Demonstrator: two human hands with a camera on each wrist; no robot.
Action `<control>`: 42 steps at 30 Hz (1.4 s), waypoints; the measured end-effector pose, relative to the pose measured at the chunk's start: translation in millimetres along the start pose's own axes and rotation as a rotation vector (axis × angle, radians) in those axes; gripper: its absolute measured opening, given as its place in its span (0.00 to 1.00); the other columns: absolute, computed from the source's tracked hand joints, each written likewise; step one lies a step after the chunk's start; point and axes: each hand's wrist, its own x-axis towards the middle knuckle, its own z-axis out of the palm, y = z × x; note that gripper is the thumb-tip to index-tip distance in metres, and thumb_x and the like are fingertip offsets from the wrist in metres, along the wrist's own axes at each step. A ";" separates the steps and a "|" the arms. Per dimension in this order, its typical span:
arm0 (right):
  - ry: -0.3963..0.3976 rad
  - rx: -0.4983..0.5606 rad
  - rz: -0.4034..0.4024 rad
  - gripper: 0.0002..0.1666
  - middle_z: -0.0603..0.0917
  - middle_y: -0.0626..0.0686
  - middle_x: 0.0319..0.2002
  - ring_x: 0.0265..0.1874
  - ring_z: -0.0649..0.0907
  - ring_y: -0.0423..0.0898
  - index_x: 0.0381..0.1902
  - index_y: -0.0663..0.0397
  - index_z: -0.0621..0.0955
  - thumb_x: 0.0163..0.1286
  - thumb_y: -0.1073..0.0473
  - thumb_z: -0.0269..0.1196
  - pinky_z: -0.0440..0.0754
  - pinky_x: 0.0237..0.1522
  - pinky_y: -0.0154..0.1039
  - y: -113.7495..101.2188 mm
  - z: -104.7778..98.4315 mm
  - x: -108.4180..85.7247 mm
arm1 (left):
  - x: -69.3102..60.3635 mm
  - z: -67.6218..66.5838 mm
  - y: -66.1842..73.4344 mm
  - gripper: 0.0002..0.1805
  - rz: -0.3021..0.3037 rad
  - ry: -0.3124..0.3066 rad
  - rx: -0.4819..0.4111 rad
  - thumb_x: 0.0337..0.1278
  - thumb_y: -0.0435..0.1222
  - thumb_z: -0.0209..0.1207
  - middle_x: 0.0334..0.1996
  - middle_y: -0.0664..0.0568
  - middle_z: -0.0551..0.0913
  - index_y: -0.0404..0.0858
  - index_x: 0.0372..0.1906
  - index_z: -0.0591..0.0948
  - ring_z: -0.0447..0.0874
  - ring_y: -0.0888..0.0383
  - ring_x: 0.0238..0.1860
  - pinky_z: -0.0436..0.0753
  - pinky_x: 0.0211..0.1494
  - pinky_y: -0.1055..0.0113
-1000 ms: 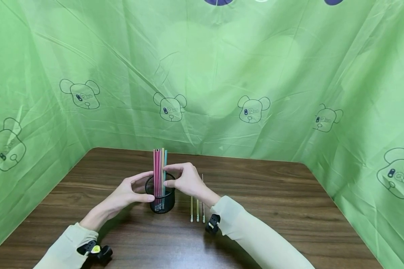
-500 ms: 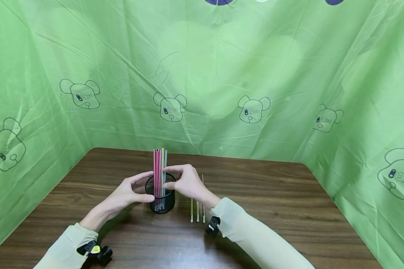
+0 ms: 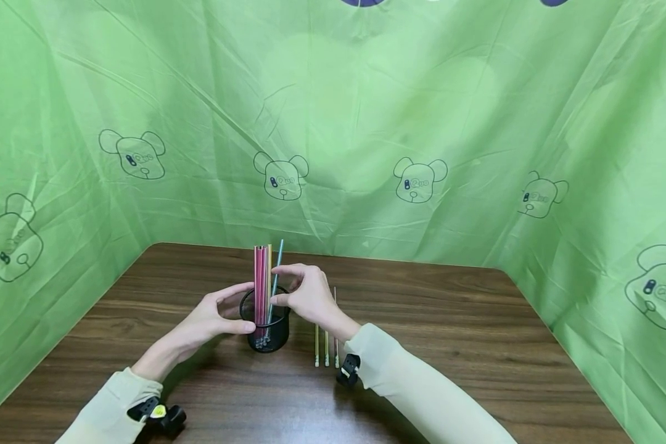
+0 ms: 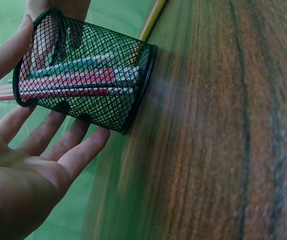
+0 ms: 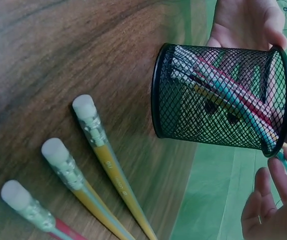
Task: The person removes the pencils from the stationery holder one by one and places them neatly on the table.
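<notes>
I see person's left hand [image 3: 202,317], fingers curled round black mesh pencil cup [image 3: 274,338], thumb near rim; cup upright on brown wood-grain worktop [image 3: 449,314]; right hand [image 3: 312,299] beside cup's top, thumb and fingers pinching blue pencil [image 3: 280,254], tilted, lower end inside cup; pink pencils [image 3: 259,271] and yellow pencil [image 3: 269,262] stand next to it; three pencils [image 3: 325,354] lie side by side, right of cup; green curtain [image 3: 338,123] behind

Bright head view — dimmer wrist views
</notes>
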 end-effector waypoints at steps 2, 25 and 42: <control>0.023 -0.010 -0.002 0.31 0.89 0.47 0.38 0.28 0.81 0.40 0.55 0.44 0.91 0.50 0.60 0.85 0.77 0.28 0.36 0.5 0.1 1.7 | 0.0 0.0 0.1 0.44 0.003 0.000 0.002 0.62 0.32 0.72 0.74 0.34 0.70 0.37 0.81 0.65 0.73 0.35 0.70 0.72 0.66 0.52; 0.060 0.045 0.069 0.40 0.89 0.46 0.31 0.28 0.86 0.36 0.61 0.45 0.88 0.47 0.57 0.87 0.80 0.31 0.35 6.2 4.2 15.0 | 0.2 0.8 0.2 0.45 0.013 0.001 -0.004 0.61 0.32 0.73 0.73 0.33 0.71 0.36 0.80 0.65 0.76 0.38 0.68 0.74 0.63 0.60; 0.040 0.208 0.085 0.41 0.89 0.51 0.55 0.31 0.90 0.40 0.64 0.42 0.86 0.52 0.71 0.79 0.82 0.35 0.35 2.9 -4.1 16.3 | -1.0 0.8 2.0 0.45 0.006 0.005 0.003 0.61 0.33 0.73 0.73 0.32 0.71 0.36 0.81 0.65 0.73 0.36 0.70 0.72 0.65 0.55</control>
